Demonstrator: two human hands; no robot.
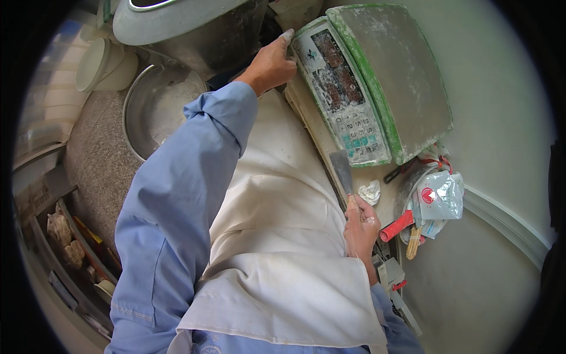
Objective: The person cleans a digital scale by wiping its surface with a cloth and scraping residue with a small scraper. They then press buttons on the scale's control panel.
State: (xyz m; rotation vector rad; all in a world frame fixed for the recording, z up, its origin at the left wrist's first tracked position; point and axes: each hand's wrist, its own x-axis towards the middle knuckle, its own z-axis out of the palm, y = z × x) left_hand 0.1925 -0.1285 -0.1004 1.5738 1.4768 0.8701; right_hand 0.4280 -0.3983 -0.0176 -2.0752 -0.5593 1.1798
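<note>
A green-edged digital scale (354,133) lies on a narrow ledge beyond my apron, its keypad dusted with white powder. At its far left corner, my left hand (272,66) grips the edge, one fingertip stretched along the corner and the other fingers partly hidden. My right hand (361,229) is closed round the short handle of a scraper (341,167). The flat metal blade points up and away, close to the scale's near end. White powder marks both hands.
A crumpled white tissue (369,193) and a bundle of bags (439,197) with a red roll (397,225) sit right of the scraper. Left stand a metal bowl (133,109), a large metal vessel (183,26), a white bucket (121,69) and an open drawer (88,280).
</note>
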